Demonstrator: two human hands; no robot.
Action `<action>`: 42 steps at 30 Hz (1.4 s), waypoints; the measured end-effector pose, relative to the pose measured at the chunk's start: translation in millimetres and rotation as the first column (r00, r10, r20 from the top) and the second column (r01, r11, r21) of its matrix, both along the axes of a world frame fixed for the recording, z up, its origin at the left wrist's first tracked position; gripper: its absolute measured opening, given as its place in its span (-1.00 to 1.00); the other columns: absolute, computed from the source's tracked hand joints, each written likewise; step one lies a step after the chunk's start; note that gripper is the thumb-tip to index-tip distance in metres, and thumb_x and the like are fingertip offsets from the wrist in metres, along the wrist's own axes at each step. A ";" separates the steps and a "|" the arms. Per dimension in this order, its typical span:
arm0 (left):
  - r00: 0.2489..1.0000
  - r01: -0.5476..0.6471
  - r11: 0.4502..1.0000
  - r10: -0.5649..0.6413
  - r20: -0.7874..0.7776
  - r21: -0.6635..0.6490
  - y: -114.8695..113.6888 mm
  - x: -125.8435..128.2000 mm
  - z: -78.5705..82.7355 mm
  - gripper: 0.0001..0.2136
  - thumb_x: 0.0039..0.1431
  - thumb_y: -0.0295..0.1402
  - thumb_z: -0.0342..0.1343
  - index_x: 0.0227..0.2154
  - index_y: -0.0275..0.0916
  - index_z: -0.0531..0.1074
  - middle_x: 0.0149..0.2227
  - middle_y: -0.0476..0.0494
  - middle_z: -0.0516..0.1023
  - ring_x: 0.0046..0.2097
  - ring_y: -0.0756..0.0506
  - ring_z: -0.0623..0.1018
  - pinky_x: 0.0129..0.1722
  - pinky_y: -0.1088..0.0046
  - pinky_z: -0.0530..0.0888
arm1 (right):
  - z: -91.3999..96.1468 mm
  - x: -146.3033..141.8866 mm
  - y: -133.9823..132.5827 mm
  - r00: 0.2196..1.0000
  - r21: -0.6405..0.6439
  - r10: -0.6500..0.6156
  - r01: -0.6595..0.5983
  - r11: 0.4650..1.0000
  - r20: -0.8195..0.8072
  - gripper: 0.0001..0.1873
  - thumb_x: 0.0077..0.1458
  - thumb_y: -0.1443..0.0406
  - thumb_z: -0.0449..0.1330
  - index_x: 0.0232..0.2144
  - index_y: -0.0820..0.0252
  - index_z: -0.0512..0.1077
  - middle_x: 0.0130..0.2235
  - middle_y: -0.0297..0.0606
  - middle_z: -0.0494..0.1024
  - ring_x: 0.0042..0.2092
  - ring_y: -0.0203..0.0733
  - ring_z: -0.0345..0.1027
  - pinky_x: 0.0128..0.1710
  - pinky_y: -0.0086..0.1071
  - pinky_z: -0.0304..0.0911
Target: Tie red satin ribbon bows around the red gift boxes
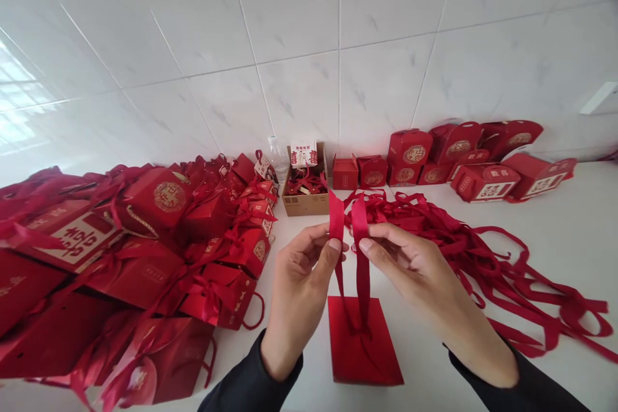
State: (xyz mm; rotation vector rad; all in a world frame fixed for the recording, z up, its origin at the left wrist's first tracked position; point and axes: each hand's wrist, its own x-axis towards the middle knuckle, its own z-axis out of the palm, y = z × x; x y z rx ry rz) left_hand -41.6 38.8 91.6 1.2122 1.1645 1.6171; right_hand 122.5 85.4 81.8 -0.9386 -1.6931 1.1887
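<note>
A red gift box (347, 360) lies on the white table in front of me, with a red ribbon (363, 283) rising from the middle of its face. My left hand (302, 277) pinches one end of that ribbon between thumb and fingers. The other end is pinched by my right hand (410, 264), a little to the right at the same height. Both ribbon tips stand up above my fingers, side by side and apart. Some of the ribbon behind my fingers is hidden.
Many red boxes with ribbons (145, 270) are heaped on the left. Loose red ribbons (449, 232) spread over the table (579, 219) on the right. A cardboard box (304, 206) and more red boxes (410, 148) stand along the tiled wall (376, 90).
</note>
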 end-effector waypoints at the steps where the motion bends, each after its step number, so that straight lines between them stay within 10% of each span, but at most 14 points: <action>1: 1.000 -0.004 1.000 0.004 -0.005 0.003 0.4 -0.3 0.6 -0.85 0.29 -0.31 0.25 -0.15 -0.23 0.59 -0.27 -0.08 0.68 -0.26 -0.01 0.60 -0.18 0.50 0.53 | 0.5 0.2 0.5 1.000 0.017 0.001 -0.001 1.000 0.006 -0.69 0.35 -0.02 0.23 -0.05 0.01 0.55 -0.19 -0.36 0.64 -0.12 -0.16 0.54 -0.11 -0.37 0.42; 6: 0.980 -0.074 0.993 0.055 -0.192 -0.090 4.8 -14.2 -22.0 -0.77 0.30 -0.28 0.18 -0.05 -0.26 0.54 -0.24 -0.17 0.66 -0.23 -0.09 0.62 -0.16 0.36 0.55 | -13.4 6.2 7.7 0.985 0.134 -0.064 0.042 0.990 0.163 -0.62 0.39 -0.04 0.13 -0.03 0.04 0.54 -0.16 -0.27 0.65 -0.15 -0.09 0.57 -0.12 -0.26 0.48; 10: 0.778 -0.341 0.939 0.264 -0.570 -0.030 -13.3 -35.8 -53.5 -0.58 0.28 -0.37 0.12 0.19 -0.19 0.38 0.01 -0.26 0.55 -0.05 -0.16 0.56 -0.08 0.25 0.50 | -41.1 28.0 5.3 0.923 0.231 -0.275 0.216 0.949 0.267 -0.39 0.25 -0.05 0.20 0.19 0.19 0.41 0.04 0.01 0.55 0.10 0.22 0.42 0.11 0.11 0.34; 13: 0.731 -0.255 0.965 0.147 -0.666 -0.067 -43.1 -41.4 -62.7 -0.66 0.36 -0.43 0.00 0.15 -0.13 0.40 -0.06 -0.19 0.53 -0.14 -0.10 0.54 -0.15 0.32 0.49 | -51.1 45.7 -9.9 0.906 0.203 -0.195 0.124 0.971 0.376 -0.57 0.33 0.02 0.14 0.12 0.05 0.44 -0.01 -0.11 0.55 0.04 0.10 0.45 0.04 -0.01 0.38; 18: 0.706 0.081 0.979 -0.187 -0.683 -0.185 -74.6 -27.8 -61.8 -0.69 0.31 -0.48 0.07 0.07 -0.13 0.48 -0.07 -0.20 0.51 -0.09 -0.12 0.55 -0.08 0.31 0.52 | -50.8 45.8 -28.7 0.866 0.178 -0.001 -0.102 0.979 0.501 -0.75 0.44 0.07 0.06 -0.13 -0.01 0.48 -0.10 -0.24 0.55 -0.06 -0.03 0.48 -0.11 -0.18 0.41; 25: 0.743 0.002 0.974 -0.152 -0.651 -0.225 -72.5 -17.5 -66.3 -0.88 0.32 -0.52 0.12 -0.30 -0.18 0.49 -0.29 -0.06 0.50 -0.25 -0.04 0.51 -0.21 0.44 0.48 | -64.1 33.8 -27.4 0.827 0.275 0.041 -0.232 0.933 0.561 -0.93 0.40 0.28 0.13 -0.15 0.06 0.43 -0.16 -0.23 0.49 -0.08 0.00 0.42 -0.02 -0.06 0.34; 42: 0.681 -0.098 0.986 -0.032 -0.732 -0.134 -81.6 -12.4 -70.8 -0.86 0.36 -0.50 0.07 -0.18 -0.17 0.51 -0.26 -0.09 0.53 -0.26 -0.06 0.54 -0.26 0.42 0.48 | -60.8 60.0 -42.6 0.813 0.370 -0.009 -0.255 0.893 0.582 -0.87 0.44 0.19 0.10 -0.14 0.01 0.44 -0.21 -0.26 0.59 -0.16 0.00 0.50 -0.10 -0.09 0.35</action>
